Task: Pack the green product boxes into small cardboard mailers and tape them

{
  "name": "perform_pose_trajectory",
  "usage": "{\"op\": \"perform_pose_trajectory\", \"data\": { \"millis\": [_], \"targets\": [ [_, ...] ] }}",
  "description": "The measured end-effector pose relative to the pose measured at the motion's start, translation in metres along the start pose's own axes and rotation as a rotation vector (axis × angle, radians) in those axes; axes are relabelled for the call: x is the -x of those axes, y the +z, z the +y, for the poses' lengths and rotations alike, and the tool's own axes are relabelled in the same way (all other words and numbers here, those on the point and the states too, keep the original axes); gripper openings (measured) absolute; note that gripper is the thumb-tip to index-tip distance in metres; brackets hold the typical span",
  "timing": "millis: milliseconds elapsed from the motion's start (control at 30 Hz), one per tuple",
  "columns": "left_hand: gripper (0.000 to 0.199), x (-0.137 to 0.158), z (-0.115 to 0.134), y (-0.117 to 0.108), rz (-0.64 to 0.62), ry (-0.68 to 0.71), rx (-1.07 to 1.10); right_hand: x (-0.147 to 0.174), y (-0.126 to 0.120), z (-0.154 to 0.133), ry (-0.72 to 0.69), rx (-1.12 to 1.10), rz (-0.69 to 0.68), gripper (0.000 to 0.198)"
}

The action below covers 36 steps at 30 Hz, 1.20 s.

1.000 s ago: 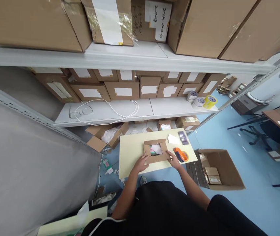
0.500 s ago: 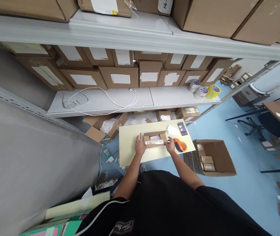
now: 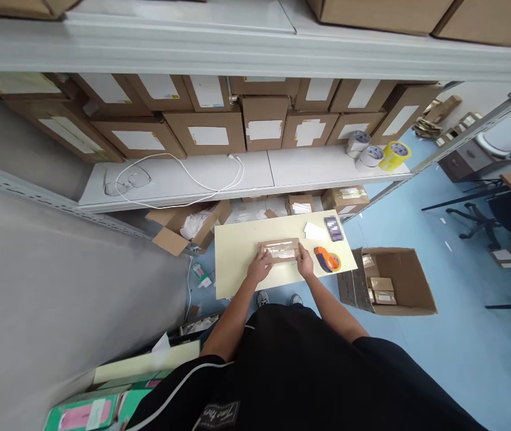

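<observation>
A small cardboard box [image 3: 281,249] with shiny clear tape along its top lies on the pale yellow board [image 3: 237,272]. At its left end, my left hand [image 3: 259,265] is closed on the edge, fingers over the top. My right hand [image 3: 304,261] grips the right end. The top flaps now lie flat, so the inside is hidden. Just right of my right hand rests an orange tape dispenser [image 3: 326,258] with a yellow roll. Behind it are a white paper sheet [image 3: 315,231] and a dark purple, pixelated item [image 3: 333,228].
A large open carton [image 3: 403,281] with small boxes inside stands on the floor at the right. An open carton [image 3: 179,230] holds white material at the left. The shelf [image 3: 255,179] ahead bears a white cable, glasses [image 3: 127,181], tape rolls [image 3: 370,157] and labelled boxes [image 3: 208,134].
The box was open at the top half a second ago, with white paper showing inside; its flaps are now folded down. Both hands moved slightly, and the camera view shifted.
</observation>
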<state>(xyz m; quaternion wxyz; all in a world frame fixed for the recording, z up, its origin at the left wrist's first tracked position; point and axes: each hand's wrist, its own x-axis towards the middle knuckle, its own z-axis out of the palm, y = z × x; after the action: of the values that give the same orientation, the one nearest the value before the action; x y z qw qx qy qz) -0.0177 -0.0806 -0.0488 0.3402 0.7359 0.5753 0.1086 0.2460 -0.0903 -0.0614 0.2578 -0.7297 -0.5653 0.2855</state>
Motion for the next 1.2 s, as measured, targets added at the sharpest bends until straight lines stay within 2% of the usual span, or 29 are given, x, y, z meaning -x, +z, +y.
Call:
{"op": "perform_pose_trajectory", "data": {
  "millis": [67,167,400,500,600,667,767,833,900,1000,1100,1200],
  "targets": [
    [0.071,-0.002,0.004,0.008,-0.023,-0.034,-0.055,0.000,-0.001,0.001,-0.035,0.026,-0.040,0.056],
    [0.071,-0.011,0.013,0.016,-0.023,-0.060,-0.106,-0.008,-0.011,0.006,-0.035,0.062,-0.082,0.053],
    [0.071,-0.039,0.059,0.034,-0.090,-0.148,-0.129,-0.038,-0.060,0.029,-0.049,0.007,-0.132,0.044],
    [0.069,-0.055,0.082,0.036,-0.137,-0.168,-0.129,-0.042,-0.081,0.052,-0.001,-0.068,-0.029,0.042],
    [0.069,-0.068,0.098,0.035,-0.165,-0.218,-0.155,-0.040,-0.097,0.083,0.118,-0.073,0.101,0.041],
    [0.069,-0.072,0.104,0.035,-0.174,-0.247,-0.184,-0.038,-0.104,0.105,0.185,-0.051,0.091,0.034],
    [0.068,-0.075,0.107,0.034,-0.185,-0.304,-0.233,-0.032,-0.105,0.132,0.177,-0.046,-0.026,0.023],
    [0.070,-0.079,0.108,0.035,-0.205,-0.354,-0.261,-0.025,-0.101,0.143,0.150,-0.053,-0.099,0.022],
    [0.072,-0.083,0.109,0.035,-0.234,-0.393,-0.281,-0.018,-0.096,0.149,0.173,-0.037,-0.199,0.029],
    [0.072,-0.089,0.109,0.035,-0.254,-0.421,-0.282,-0.014,-0.089,0.148,0.260,0.038,-0.337,0.052],
    [0.071,-0.082,0.108,0.038,-0.221,-0.388,-0.259,-0.022,-0.089,0.146,0.328,0.083,-0.356,0.054],
    [0.072,-0.067,0.109,0.043,-0.193,-0.300,-0.235,-0.033,-0.096,0.148,0.337,-0.029,-0.270,0.048]
  ]
}}
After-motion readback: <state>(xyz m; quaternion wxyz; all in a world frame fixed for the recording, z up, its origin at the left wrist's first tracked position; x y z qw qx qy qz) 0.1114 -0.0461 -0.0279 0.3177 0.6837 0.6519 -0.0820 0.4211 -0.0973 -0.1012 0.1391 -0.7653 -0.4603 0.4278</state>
